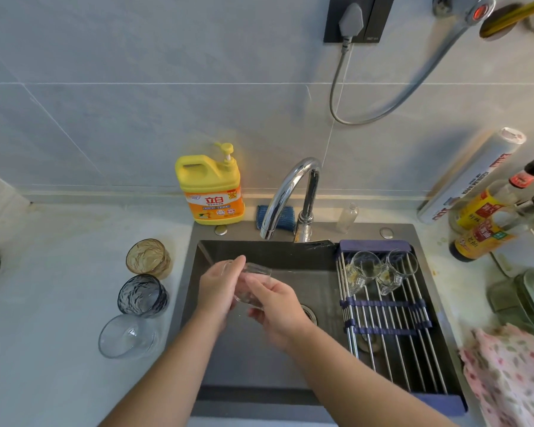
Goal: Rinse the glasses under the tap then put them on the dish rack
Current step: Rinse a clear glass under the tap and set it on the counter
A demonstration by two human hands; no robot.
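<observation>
Head view: both hands hold one clear glass [255,280] tilted over the sink [247,365], just below and in front of the tap [290,192]; the left hand [218,283] has its fingers curled round the rim end, the right hand [279,308] has its fingers wrapped round the base end. Two more clear glasses [364,269] lie on the dish rack [392,334] across the sink's right side. Amber [148,257], blue-grey [142,295] and clear [127,335] tumblers stand in a row on the worktop [59,272] to the left.
</observation>
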